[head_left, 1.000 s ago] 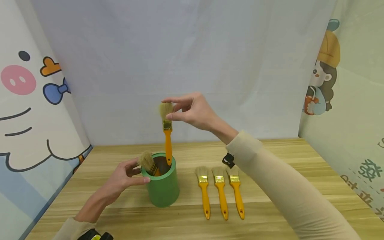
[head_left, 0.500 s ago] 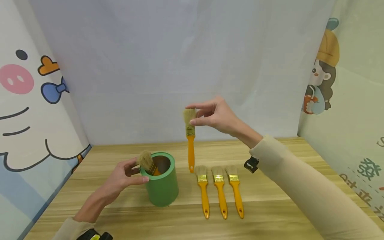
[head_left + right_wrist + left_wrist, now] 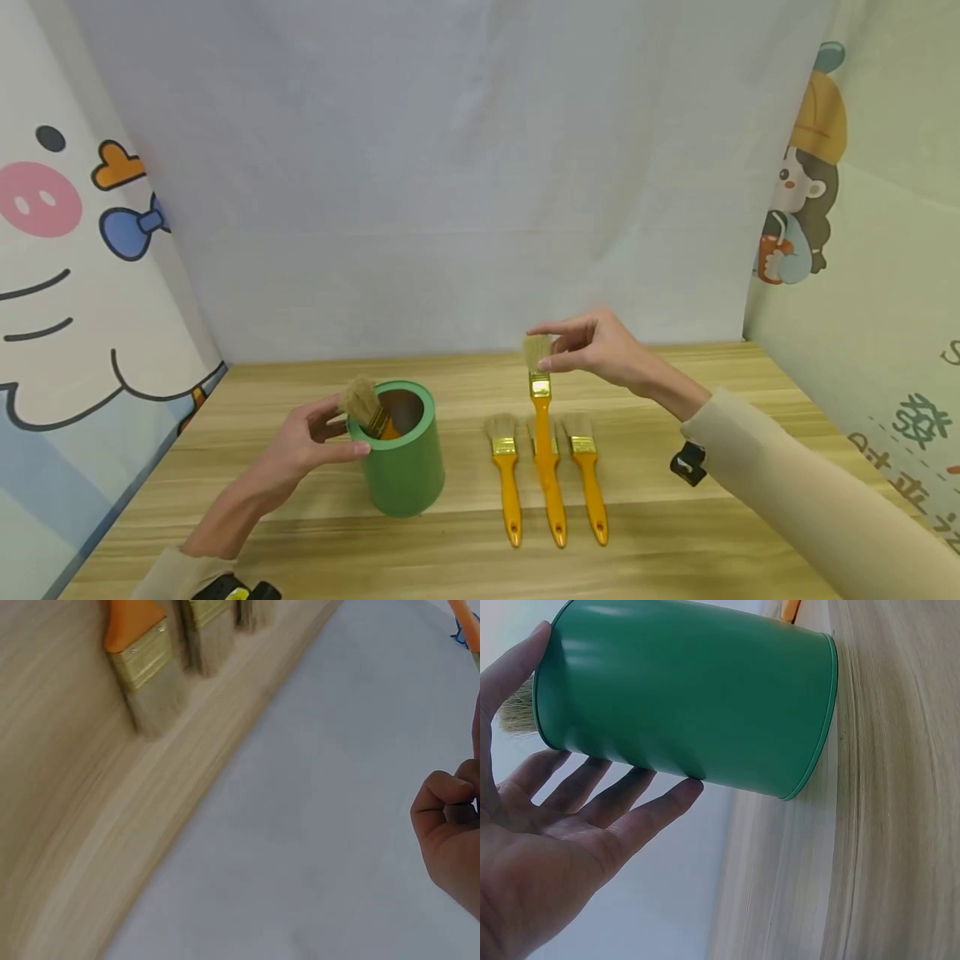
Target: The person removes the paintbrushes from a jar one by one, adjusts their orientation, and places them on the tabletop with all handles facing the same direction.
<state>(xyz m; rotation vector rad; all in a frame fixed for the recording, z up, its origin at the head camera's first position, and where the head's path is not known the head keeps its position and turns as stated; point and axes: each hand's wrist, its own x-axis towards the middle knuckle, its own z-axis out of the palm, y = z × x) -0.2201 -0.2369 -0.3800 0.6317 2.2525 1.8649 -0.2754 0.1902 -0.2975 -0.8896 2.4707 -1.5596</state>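
My right hand point(image 3: 603, 354) pinches a paintbrush point(image 3: 542, 408) by its pale bristles. The brush hangs upright, yellow-orange handle down, in front of the middle one of three similar brushes on the table: a left brush point(image 3: 509, 492), a middle brush point(image 3: 557, 521) and a right brush point(image 3: 591, 483). My left hand point(image 3: 300, 446) holds the green can point(image 3: 407, 475) from its left side, thumb and fingers spread around it near the rim. Inside the can leans another paintbrush point(image 3: 362, 404), bristles up; the lower part of its handle is hidden.
A wood-grain table point(image 3: 660, 533) carries everything. Behind it hangs a plain pale backdrop point(image 3: 480, 167). Printed cartoon sheets stand at the left and right sides. A dark device point(image 3: 687, 463) sits on my right wrist.
My right hand has carried the paintbrush from above the can to the right, then lowered it over the row of brushes. The left hand stays at the can.
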